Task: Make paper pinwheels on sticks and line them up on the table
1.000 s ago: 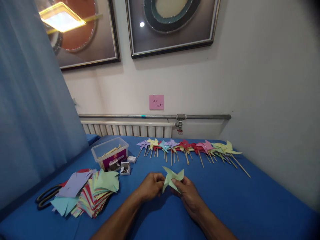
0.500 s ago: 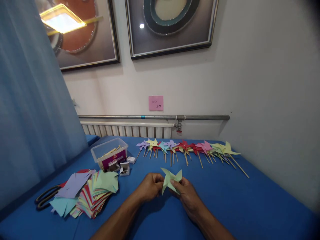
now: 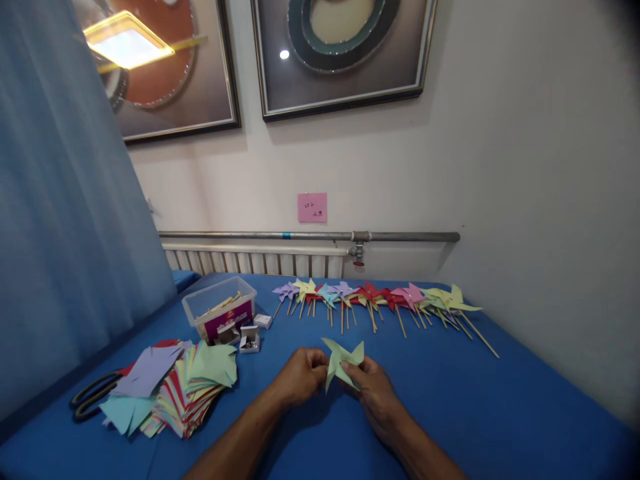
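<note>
A pale green paper pinwheel with folded blades is held up above the blue table. My right hand grips it from the right, thumb pressed at its middle and the other fingers behind the paper. At the pinwheel's left edge, my left hand is closed with its fingers curled inward. The blades partly cover its fingertips, so whatever they pinch is hidden. No stick shows on this pinwheel.
Finished pinwheels on sticks lie in a row at the back. On the left are cut paper sheets, scissors, a plastic box of sticks and a small open box of metal pins. A blue curtain hangs beside them.
Almost nothing differs. Both hands keep their hold around the green pinwheel, and the whole view has shifted very slightly downward.
</note>
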`<state>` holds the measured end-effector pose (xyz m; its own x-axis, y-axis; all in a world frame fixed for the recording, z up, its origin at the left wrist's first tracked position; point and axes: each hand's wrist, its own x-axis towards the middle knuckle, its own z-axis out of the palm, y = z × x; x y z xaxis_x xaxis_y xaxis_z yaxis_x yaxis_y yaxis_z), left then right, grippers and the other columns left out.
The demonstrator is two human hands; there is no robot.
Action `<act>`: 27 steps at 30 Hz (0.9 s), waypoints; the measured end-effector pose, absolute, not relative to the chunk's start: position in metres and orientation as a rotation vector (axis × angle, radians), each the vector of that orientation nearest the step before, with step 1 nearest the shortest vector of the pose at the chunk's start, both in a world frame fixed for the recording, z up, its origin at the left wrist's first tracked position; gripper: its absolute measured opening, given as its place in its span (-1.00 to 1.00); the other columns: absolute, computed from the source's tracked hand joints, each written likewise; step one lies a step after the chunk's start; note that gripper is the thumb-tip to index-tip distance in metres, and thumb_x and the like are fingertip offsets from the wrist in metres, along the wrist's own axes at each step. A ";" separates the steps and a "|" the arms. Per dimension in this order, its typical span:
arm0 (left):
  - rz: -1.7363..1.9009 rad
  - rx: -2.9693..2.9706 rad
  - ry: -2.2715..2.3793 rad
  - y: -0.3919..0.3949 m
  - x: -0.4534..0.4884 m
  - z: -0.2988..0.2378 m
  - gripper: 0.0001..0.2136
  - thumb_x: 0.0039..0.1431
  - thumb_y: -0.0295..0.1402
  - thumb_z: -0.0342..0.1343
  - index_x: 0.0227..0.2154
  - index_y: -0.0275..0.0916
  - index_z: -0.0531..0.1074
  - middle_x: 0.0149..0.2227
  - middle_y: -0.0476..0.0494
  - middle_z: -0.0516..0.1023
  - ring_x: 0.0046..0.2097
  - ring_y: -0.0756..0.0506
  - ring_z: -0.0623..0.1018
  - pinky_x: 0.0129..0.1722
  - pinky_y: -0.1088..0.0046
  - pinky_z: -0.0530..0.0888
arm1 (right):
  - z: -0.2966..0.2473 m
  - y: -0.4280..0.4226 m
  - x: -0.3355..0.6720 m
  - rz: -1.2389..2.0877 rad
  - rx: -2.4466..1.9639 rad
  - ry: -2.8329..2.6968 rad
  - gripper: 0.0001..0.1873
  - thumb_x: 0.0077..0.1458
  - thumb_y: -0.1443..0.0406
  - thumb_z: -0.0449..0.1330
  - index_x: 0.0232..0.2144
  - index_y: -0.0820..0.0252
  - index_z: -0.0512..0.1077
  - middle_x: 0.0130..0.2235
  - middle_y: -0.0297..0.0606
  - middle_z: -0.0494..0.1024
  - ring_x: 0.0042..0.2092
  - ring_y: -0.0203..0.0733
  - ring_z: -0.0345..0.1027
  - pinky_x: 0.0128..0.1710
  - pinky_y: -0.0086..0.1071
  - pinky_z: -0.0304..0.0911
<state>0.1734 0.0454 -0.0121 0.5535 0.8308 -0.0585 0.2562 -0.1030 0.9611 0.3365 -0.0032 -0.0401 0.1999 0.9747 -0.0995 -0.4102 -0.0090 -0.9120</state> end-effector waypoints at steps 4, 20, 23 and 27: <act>0.615 1.649 0.932 0.045 0.173 -0.012 -0.85 0.02 -0.28 0.08 -0.44 -0.26 0.44 -0.57 0.04 0.42 -0.59 0.03 0.31 -0.56 0.50 0.22 | -0.037 -0.004 0.334 1.243 -1.013 -0.715 -0.61 -0.24 0.17 0.55 -0.33 0.21 0.61 -0.34 -0.21 0.71 -0.25 0.01 0.60 -0.16 -0.19 0.47; 0.806 1.432 1.020 0.050 0.175 -0.007 -0.82 0.04 -0.25 0.19 -0.51 -0.23 0.38 -0.62 0.06 0.40 -0.61 0.04 0.30 -0.53 0.48 0.15 | -0.019 -0.013 0.335 1.272 -0.996 -0.666 -0.60 -0.27 0.13 0.56 -0.37 0.18 0.60 -0.30 -0.21 0.69 -0.27 -0.10 0.53 -0.24 -0.30 0.39; 0.800 1.416 1.005 0.049 0.176 -0.007 -0.79 0.05 -0.20 0.19 -0.50 -0.24 0.39 -0.62 0.07 0.39 -0.61 0.04 0.30 -0.54 0.48 0.15 | -0.018 -0.013 0.335 1.287 -0.993 -0.673 -0.59 -0.28 0.12 0.57 -0.37 0.19 0.60 -0.31 -0.22 0.69 -0.31 -0.14 0.50 -0.27 -0.33 0.37; 0.796 1.406 1.002 0.048 0.176 -0.006 -0.76 0.09 -0.15 0.18 -0.44 -0.25 0.42 -0.58 0.05 0.43 -0.61 0.04 0.32 -0.54 0.48 0.16 | -0.018 -0.013 0.335 1.293 -0.980 -0.672 -0.60 -0.28 0.12 0.56 -0.39 0.18 0.61 -0.32 -0.23 0.68 -0.30 -0.15 0.49 -0.27 -0.34 0.37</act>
<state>0.1758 0.0477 -0.0057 0.4001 0.9122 -0.0882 0.1199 0.0433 0.9918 0.3351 -0.0134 -0.0180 0.1847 0.9765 -0.1108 -0.4707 -0.0111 -0.8822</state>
